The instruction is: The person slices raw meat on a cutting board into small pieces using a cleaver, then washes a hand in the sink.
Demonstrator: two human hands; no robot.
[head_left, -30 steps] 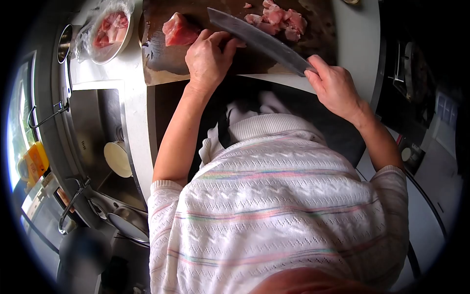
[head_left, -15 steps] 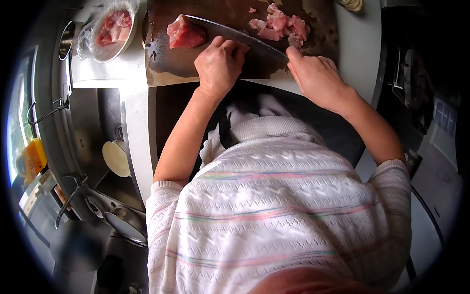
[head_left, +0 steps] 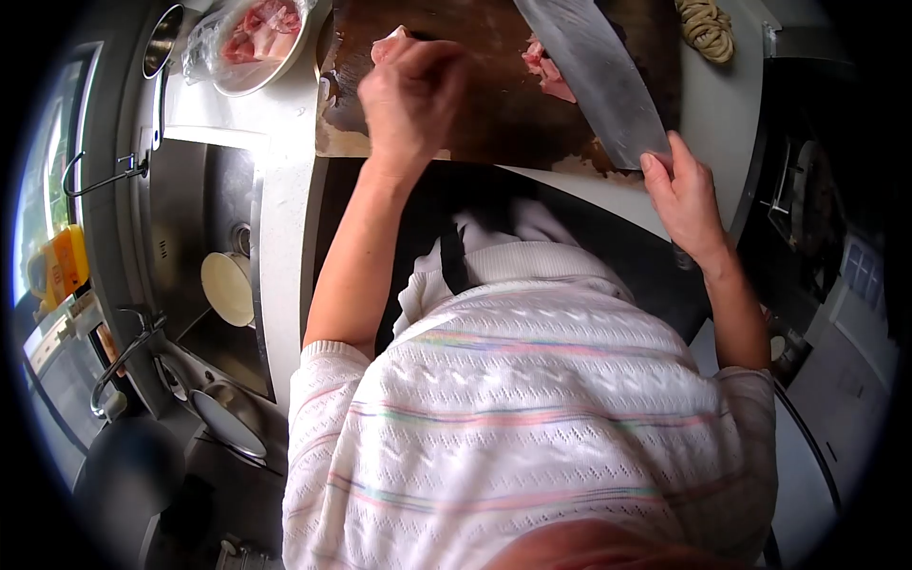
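My right hand [head_left: 686, 195] is wrapped around the handle of a broad cleaver [head_left: 603, 81]. The blade points away from me, its flat side turned up, over the right part of the dark cutting board [head_left: 475, 123]. Beside the blade's left edge lie cut pieces of raw meat [head_left: 546, 71], partly covered by it. Over the board's left side is my left hand [head_left: 408, 109], its fingers bent and smeared by motion. Just beyond it sits a larger chunk of raw meat [head_left: 388, 45], mostly hidden by the hand; whether they touch is unclear.
At the upper left stands a white bowl [head_left: 302, 52] with raw meat and plastic wrap. The sink [head_left: 180, 218] on the left holds a cream-coloured bowl [head_left: 228, 288]. A coiled bundle of cord [head_left: 706, 30] lies at the counter's upper right.
The cleaver has swung right and turned flat, now covering part of the cut meat. My right hand moved right and nearer to me. My left hand shifted toward the meat chunk, and the view shifted slightly.
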